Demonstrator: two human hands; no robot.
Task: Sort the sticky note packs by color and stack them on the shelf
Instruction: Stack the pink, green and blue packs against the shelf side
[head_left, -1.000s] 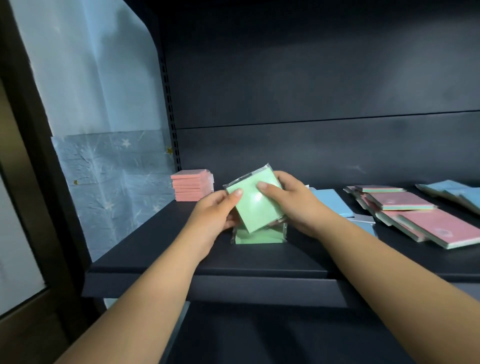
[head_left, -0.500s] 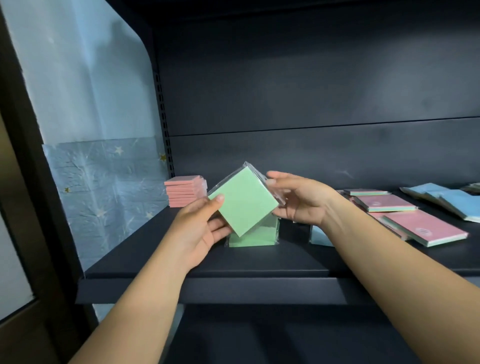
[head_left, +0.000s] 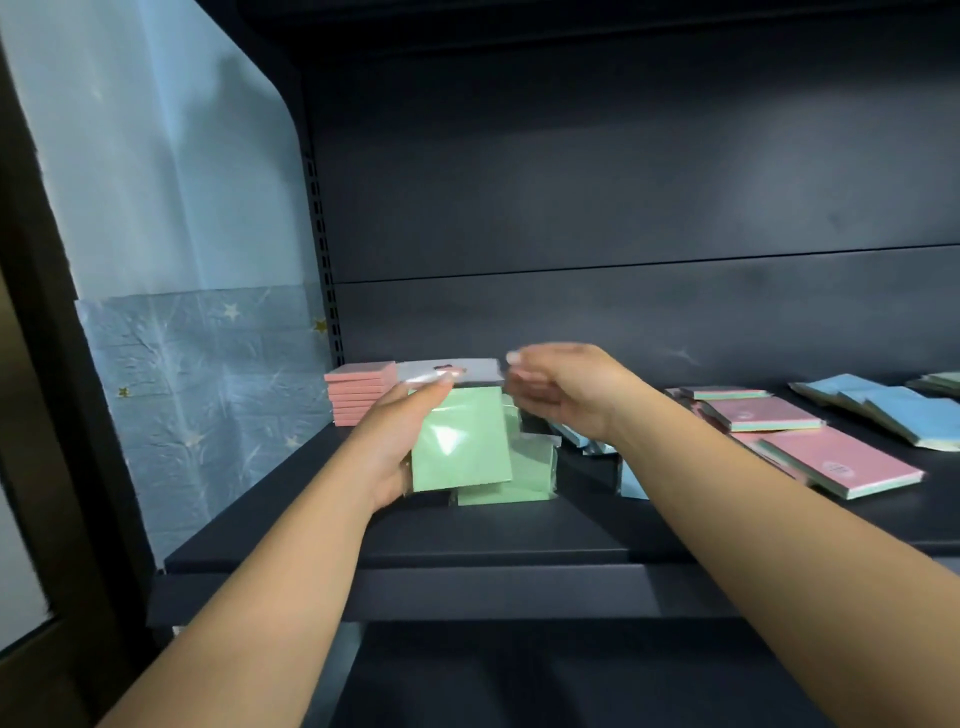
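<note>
A green sticky note pack (head_left: 460, 441) in clear wrapping was held upright above the dark shelf (head_left: 519, 540), gripped along its nine o'clock edge by the left hand (head_left: 397, 447), with the thumb laid over the clear hang tab at the pack's twelve o'clock end. At three o'clock of that tab, the right hand (head_left: 566, 389) was seen blurred, its fingers loosely curled beside the tab's corner; whether the corner was pinched could not be told. Directly behind the held pack, more green packs (head_left: 524, 478) were stacked on the shelf. At ten o'clock of the held pack, a neat stack of pink packs (head_left: 358, 392) was found against the back panel. Toward three o'clock, pink-covered pads (head_left: 831, 462) and blue pads (head_left: 904, 410) were scattered unsorted, and a blue pack (head_left: 631, 480) lay partly hidden under the right wrist.
</note>
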